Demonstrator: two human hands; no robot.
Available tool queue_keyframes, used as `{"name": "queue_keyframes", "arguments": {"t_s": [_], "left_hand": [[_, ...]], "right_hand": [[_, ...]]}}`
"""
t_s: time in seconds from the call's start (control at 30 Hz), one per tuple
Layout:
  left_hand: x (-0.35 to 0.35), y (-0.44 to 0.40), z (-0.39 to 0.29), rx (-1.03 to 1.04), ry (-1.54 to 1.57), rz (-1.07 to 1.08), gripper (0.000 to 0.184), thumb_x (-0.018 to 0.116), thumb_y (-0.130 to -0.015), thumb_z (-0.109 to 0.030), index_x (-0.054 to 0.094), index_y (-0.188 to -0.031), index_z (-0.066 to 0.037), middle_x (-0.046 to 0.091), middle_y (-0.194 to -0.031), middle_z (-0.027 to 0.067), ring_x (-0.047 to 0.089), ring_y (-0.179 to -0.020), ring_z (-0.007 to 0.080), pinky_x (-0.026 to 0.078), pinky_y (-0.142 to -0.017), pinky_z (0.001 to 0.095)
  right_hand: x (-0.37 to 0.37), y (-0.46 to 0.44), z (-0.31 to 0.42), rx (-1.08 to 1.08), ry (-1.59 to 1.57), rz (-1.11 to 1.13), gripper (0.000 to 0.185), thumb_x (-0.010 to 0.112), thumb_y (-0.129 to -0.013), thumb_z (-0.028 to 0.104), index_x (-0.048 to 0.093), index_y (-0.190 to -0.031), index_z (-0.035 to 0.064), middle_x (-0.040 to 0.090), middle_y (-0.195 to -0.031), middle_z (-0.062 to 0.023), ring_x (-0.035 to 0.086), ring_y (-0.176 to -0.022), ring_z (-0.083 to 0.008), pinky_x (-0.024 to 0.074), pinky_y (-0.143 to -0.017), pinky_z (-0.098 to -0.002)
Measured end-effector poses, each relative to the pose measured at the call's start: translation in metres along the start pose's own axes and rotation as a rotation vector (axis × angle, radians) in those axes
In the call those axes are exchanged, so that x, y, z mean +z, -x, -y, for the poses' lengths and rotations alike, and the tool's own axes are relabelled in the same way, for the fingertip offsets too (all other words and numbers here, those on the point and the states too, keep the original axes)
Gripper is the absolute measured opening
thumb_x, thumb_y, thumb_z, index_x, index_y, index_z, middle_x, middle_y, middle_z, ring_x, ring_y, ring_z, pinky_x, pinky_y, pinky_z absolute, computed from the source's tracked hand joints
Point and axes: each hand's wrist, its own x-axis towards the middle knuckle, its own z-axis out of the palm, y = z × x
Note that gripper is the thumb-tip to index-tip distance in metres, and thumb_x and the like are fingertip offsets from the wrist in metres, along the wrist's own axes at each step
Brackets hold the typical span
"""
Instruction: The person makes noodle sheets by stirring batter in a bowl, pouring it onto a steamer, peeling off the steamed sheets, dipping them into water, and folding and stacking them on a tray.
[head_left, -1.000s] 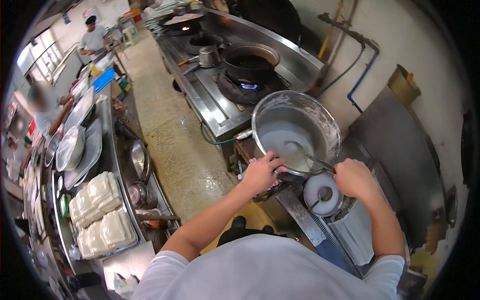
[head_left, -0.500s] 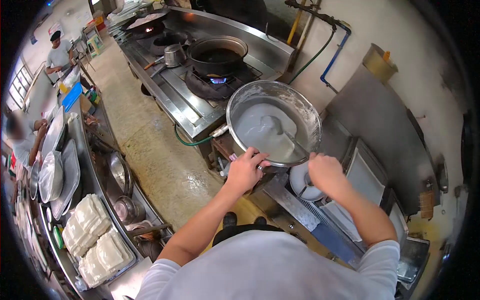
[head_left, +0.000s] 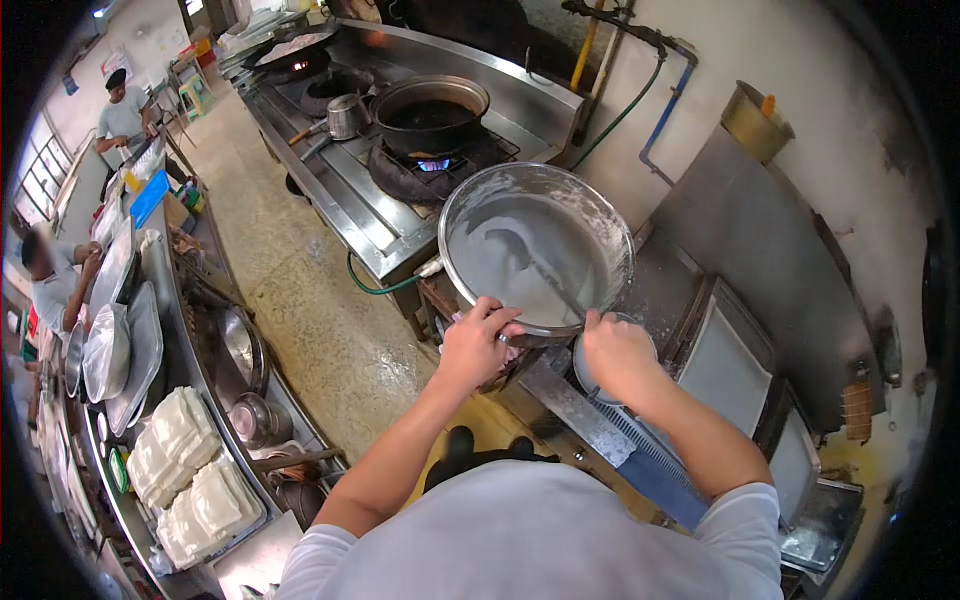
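A worker's left hand (head_left: pixel 478 345) curls its fingers over the seven o'clock rim of a steel pot (head_left: pixel 608 232), whose white liquid (head_left: pixel 488 268) could slop if that hold slips or a ladle (head_left: pixel 556 287) sweeps hard; at five o'clock, the right hand (head_left: pixel 622 352) closes on its handle. Counted: one lit burner (head_left: pixel 433 165) at ten o'clock, one steel pot, one ladle.

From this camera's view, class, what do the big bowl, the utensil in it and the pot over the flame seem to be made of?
Big bowl: probably stainless steel; its rim gleams, its inner wall silvery beneath whitish smears.
Utensil: likely metal; its handle looks grey, faintly shiny.
Pot: perhaps blackened metal, matt outside, with a brownish sheen inside.
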Motion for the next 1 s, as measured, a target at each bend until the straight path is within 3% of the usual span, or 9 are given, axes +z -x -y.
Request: {"name": "queue_keyframes", "arguments": {"t_s": [0.07, 0.2, 0.43, 0.5, 0.67, 0.77, 0.87, 0.97, 1.0], "left_hand": [[0.003, 0.000, 0.001, 0.001, -0.024, -0.003, 0.028, 0.073, -0.083, -0.008, 0.075, -0.111, -0.015, 0.065, -0.108, 0.0069, 0.069, -0.092, 0.0309, 0.056, -0.077, 0.0417], [0.005, 0.000, -0.004, -0.006, -0.021, -0.020, 0.034, 0.069, -0.080, 0.000, 0.075, -0.111, -0.014, 0.065, -0.110, 0.0071, 0.069, -0.093, 0.0311, 0.056, -0.077, 0.0412], [0.008, 0.002, -0.012, -0.039, -0.028, -0.032, 0.039, 0.066, -0.077, 0.000, 0.074, -0.112, -0.015, 0.066, -0.112, 0.0061, 0.069, -0.096, 0.0312, 0.057, -0.081, 0.0417], [0.008, 0.001, -0.015, -0.068, -0.033, -0.026, 0.040, 0.065, -0.076, 0.001, 0.074, -0.112, -0.015, 0.066, -0.113, 0.0059, 0.069, -0.096, 0.0312, 0.057, -0.081, 0.0415], [0.006, 0.000, -0.021, -0.137, -0.064, 0.014, 0.033, 0.070, -0.083, -0.008, 0.074, -0.115, -0.015, 0.067, -0.116, 0.0053, 0.070, -0.097, 0.0300, 0.057, -0.080, 0.0406], [0.001, -0.007, -0.036, -0.216, -0.109, 0.070, 0.029, 0.073, -0.089, -0.020, 0.074, -0.117, -0.014, 0.067, -0.119, 0.0074, 0.071, -0.098, 0.0301, 0.057, -0.082, 0.0408], [0.000, -0.018, -0.055, -0.229, -0.263, 0.097, 0.037, 0.076, -0.089, -0.029, 0.073, -0.121, -0.010, 0.066, -0.124, 0.0132, 0.071, -0.098, 0.0335, 0.057, -0.087, 0.0416], [0.012, -0.037, -0.099, -0.214, -0.301, 0.116, 0.043, 0.077, -0.087, -0.029, 0.071, -0.124, -0.009, 0.064, -0.128, 0.0149, 0.069, -0.102, 0.0352, 0.056, -0.088, 0.0418], [0.022, -0.040, -0.106, -0.102, -0.227, 0.101, 0.047, 0.079, -0.084, -0.029, 0.069, -0.126, -0.010, 0.062, -0.130, 0.0168, 0.065, -0.111, 0.0386, 0.054, -0.094, 0.0448]], "right_hand": [[0.015, -0.003, -0.021, 0.038, 0.045, -0.021, 0.020, 0.060, -0.086, 0.010, 0.072, -0.096, -0.0016, 0.073, -0.093, -0.0188, 0.075, -0.082, -0.0354, 0.0614, -0.073, -0.0456], [-0.048, 0.000, -0.059, -0.095, -0.003, 0.189, 0.016, 0.062, -0.082, 0.007, 0.076, -0.090, 0.0031, 0.075, -0.092, -0.0206, 0.075, -0.087, -0.0374, 0.0609, -0.077, -0.0473], [-0.074, 0.002, -0.056, -0.156, -0.200, 0.295, 0.015, 0.063, -0.077, 0.002, 0.075, -0.085, -0.0023, 0.072, -0.087, -0.0258, 0.073, -0.087, -0.0423, 0.0597, -0.078, -0.0492], [-0.040, 0.004, -0.047, -0.174, -0.296, 0.149, 0.016, 0.060, -0.078, 0.002, 0.074, -0.082, -0.0040, 0.071, -0.082, -0.0276, 0.073, -0.083, -0.0445, 0.0595, -0.076, -0.0506], [0.018, -0.002, -0.060, 0.017, -0.480, -0.078, 0.023, 0.063, -0.090, 0.013, 0.071, -0.104, -0.0034, 0.071, -0.098, -0.0300, 0.071, -0.090, -0.0467, 0.0575, -0.081, -0.0532], [0.026, 0.005, -0.090, 0.005, -0.603, -0.256, 0.033, 0.067, -0.092, 0.018, 0.067, -0.118, -0.0024, 0.072, -0.100, -0.0271, 0.070, -0.095, -0.0437, 0.0566, -0.082, -0.0502], [0.031, 0.016, -0.105, 0.015, -0.839, -0.441, 0.041, 0.071, -0.090, 0.016, 0.065, -0.126, -0.0015, 0.073, -0.097, -0.0236, 0.073, -0.086, -0.0350, 0.0567, -0.076, -0.0456], [0.032, 0.038, -0.115, 0.023, -1.114, -0.336, 0.045, 0.074, -0.090, 0.023, 0.064, -0.127, -0.0012, 0.072, -0.096, -0.0197, 0.071, -0.072, -0.0290, 0.0568, -0.073, -0.0390], [0.040, 0.044, -0.115, 0.024, -1.281, -0.335, 0.045, 0.076, -0.089, 0.022, 0.065, -0.125, -0.0019, 0.073, -0.094, -0.0172, 0.069, -0.067, -0.0200, 0.0551, -0.068, -0.0320]]}}
